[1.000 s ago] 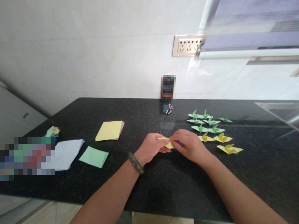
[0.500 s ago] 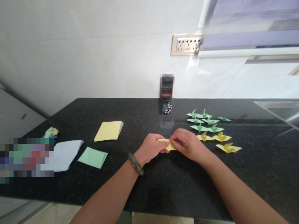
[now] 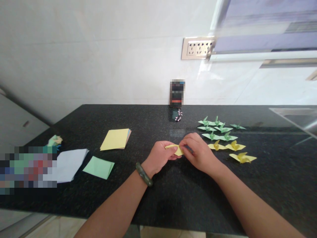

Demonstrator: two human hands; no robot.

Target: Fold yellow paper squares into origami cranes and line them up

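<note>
Between my hands, just above the dark counter, is a folded piece of yellow origami paper. My left hand pinches its left part, thumb on top and fingers below. The fingertips of my right hand are closed on its right end. Some of the paper is hidden by the fingers. To the right of my right hand lie several folded cranes: yellow ones such as this yellow crane in front, and rows of green ones such as this green crane behind.
A stack of square paper, yellow on top, lies left of my hands. Nearer are a green sheet and white paper. A phone-like object, blurred out, leans on the wall above a beaded strap. Crumpled paper sits far left.
The yellow paper has shifted slightly up and left and shows a narrower, more pointed shape. My right fingers have moved a little along its right end. Both hands keep hold of it.
</note>
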